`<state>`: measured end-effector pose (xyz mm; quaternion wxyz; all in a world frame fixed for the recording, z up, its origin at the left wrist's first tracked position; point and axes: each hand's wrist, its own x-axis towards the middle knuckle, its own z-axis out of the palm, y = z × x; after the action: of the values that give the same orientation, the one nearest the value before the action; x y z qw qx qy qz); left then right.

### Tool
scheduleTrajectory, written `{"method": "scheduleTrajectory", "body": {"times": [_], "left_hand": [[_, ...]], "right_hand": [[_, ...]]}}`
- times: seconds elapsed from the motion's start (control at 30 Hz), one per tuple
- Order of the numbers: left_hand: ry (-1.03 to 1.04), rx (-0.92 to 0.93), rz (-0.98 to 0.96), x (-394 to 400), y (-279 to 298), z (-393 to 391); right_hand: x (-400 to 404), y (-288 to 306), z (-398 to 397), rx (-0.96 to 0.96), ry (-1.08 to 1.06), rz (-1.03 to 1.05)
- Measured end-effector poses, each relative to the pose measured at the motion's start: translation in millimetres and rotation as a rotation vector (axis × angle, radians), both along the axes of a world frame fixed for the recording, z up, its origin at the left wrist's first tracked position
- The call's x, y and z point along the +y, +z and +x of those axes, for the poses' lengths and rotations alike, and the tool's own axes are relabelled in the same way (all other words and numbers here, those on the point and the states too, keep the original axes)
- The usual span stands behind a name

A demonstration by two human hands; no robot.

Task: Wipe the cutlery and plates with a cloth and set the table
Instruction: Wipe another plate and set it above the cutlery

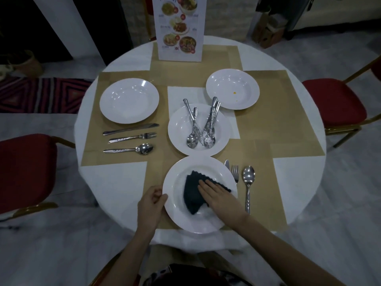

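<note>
At the near edge of the round white-clothed tabletop [115, 182] sits a white round ceramic plate [181, 219], directly in front of the person. The right hand [216, 193] lies flat on a dark folded cloth [192, 193] in the plate's well, fingers straight and pressing down, holding nothing by curling. The left hand [151, 200] grips the plate's left rim, thumb on top, steadying it. The cloth lies under the right hand, its long axis running near to far, so that hand is the one placed to sweep it round the plate.

Just right of this plate, a steel knife [226, 164], steel fork [235, 172] and steel spoon [248, 182] lie side by side, handles toward the person.

Farther in, at the centre, a second white plate [181, 124] holds a loose pile of steel cutlery [201, 129], probably not yet wiped. To the left lie a laid-out knife [132, 129], fork [133, 137] and spoon [128, 150], pointing right, with a third white plate [129, 101] beyond them. Far right, a fourth white plate [232, 89] shows a small orange speck.

At the far edge stands an upright printed menu card [179, 27] with food photographs; its writing is too blurred to read. No brand is legible.
</note>
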<state>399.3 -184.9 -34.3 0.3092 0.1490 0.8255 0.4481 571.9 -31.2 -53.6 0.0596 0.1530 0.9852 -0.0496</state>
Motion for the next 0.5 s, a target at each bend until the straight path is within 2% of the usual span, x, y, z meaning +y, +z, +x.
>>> {"method": "scheduleTrajectory", "body": {"times": [0.17,0.4,0.5], "left_hand": [[0.042,0.099,0.02,13,4,9],[0.001,0.168,-0.037,3,-3,-4],[-0.011,0.162,-0.048,-6,-6,-15]], "right_hand": [[23,3,13,0.008,-0.088,-0.01],[-36,-13,-33,0.088,0.118,-0.1],[-6,-5,-16,0.072,0.119,0.026]]}}
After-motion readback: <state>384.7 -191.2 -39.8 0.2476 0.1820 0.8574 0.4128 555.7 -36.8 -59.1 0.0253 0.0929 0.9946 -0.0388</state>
